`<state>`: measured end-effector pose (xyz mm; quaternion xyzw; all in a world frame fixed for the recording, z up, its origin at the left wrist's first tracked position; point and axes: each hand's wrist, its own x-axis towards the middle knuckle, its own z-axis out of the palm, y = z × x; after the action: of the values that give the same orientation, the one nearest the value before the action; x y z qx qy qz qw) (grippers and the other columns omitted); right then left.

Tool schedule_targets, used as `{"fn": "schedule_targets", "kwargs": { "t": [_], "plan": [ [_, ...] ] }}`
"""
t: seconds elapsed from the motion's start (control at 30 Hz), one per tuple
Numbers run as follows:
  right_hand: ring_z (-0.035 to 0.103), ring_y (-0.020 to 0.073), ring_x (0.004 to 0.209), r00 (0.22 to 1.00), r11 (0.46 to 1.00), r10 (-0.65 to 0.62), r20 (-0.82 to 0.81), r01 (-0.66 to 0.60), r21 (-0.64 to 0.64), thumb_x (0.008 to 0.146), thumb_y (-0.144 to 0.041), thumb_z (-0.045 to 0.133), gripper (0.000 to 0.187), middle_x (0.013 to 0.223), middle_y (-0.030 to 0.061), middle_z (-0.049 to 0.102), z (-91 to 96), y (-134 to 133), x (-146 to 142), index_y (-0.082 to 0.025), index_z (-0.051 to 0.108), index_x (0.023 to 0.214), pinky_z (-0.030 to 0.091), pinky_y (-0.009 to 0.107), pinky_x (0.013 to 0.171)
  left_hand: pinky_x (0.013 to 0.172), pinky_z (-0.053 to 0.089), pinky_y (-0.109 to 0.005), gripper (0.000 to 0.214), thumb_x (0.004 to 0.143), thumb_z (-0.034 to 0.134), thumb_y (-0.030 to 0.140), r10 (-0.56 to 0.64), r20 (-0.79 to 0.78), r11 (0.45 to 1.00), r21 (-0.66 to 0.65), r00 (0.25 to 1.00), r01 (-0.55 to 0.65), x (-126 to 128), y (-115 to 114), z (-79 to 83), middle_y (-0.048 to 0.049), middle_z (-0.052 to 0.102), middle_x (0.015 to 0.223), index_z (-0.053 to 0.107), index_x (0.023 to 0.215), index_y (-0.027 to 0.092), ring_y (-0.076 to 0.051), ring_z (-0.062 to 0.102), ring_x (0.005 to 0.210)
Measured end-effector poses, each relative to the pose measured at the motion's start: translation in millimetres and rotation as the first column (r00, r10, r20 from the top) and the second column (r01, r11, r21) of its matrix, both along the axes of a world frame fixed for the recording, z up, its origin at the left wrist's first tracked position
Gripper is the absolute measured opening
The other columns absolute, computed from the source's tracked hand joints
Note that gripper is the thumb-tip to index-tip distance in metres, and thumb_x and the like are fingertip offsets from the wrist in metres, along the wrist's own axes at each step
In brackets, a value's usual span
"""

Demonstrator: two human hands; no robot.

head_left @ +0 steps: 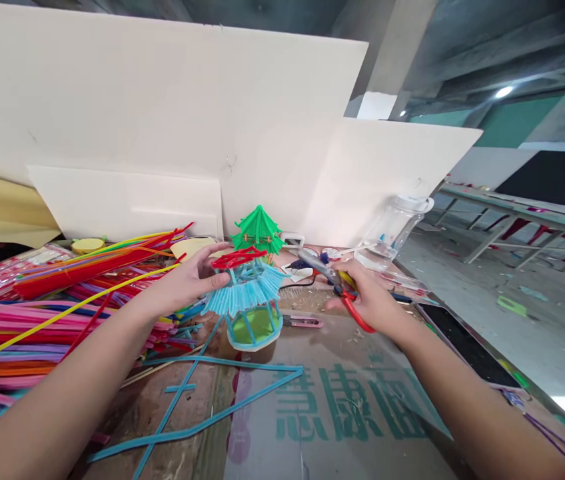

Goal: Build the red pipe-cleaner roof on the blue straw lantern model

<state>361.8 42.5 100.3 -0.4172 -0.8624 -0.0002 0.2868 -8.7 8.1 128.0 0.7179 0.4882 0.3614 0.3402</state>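
Note:
My left hand [190, 280] grips the side of a small pipe-cleaner pavilion [248, 300] with a light blue fringed roof, a red frame on top and a green floor. It stands tilted on the table. My right hand [370, 297] is closed on red-handled scissors [350, 300], held just right of the pavilion with the blades pointing toward it. A green pipe-cleaner roof [257, 230] stands right behind the pavilion.
A big heap of coloured pipe cleaners [37, 307] fills the left. Loose blue pipe cleaners [202, 393] lie on the printed cardboard [352, 407]. A pink utility knife [302, 322], a clear plastic jar [392, 230], a black tablet [467, 343] and white boards [162, 113] surround the spot.

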Motion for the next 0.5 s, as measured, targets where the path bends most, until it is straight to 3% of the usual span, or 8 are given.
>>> {"fn": "schedule_targets", "kwargs": {
  "t": [0.2,0.43,0.5],
  "plan": [
    [0.058,0.0296,0.1,0.996,0.99,0.028,0.084,-0.039,0.132,0.082,-0.052,0.07,0.06,0.112,0.0146,0.056,10.7,-18,-13,-0.019,0.048,0.128,0.048,0.039,0.082,0.085,0.055,-0.04,0.082,0.082,0.062,0.063,-0.075,0.121,0.983,-0.157,0.99,0.094,3,-5,4.9,-0.0109,0.063,0.134,0.035,0.149,0.025,-0.029,0.063,0.113],
    [0.057,0.033,0.105,0.989,0.995,0.053,0.139,-0.065,0.082,0.081,-0.047,0.072,0.062,0.115,0.0165,0.057,11.8,-20,-15,-0.017,0.046,0.128,0.046,0.042,0.087,0.084,0.057,-0.04,0.081,0.08,0.064,0.062,-0.1,0.127,0.973,-0.197,0.987,0.124,10,-11,9.5,-0.0096,0.056,0.143,0.038,0.149,0.028,-0.033,0.061,0.117],
    [0.058,0.0318,0.1,0.992,0.996,0.025,0.125,-0.035,0.08,0.084,-0.042,0.069,0.051,0.112,0.0156,0.058,9.2,-19,-15,-0.016,0.049,0.123,0.046,0.041,0.085,0.086,0.056,-0.042,0.081,0.081,0.063,0.063,-0.093,0.117,0.973,-0.198,0.989,0.115,9,-12,9.8,-0.0098,0.056,0.144,0.038,0.149,0.028,-0.033,0.061,0.118]
  ]
}}
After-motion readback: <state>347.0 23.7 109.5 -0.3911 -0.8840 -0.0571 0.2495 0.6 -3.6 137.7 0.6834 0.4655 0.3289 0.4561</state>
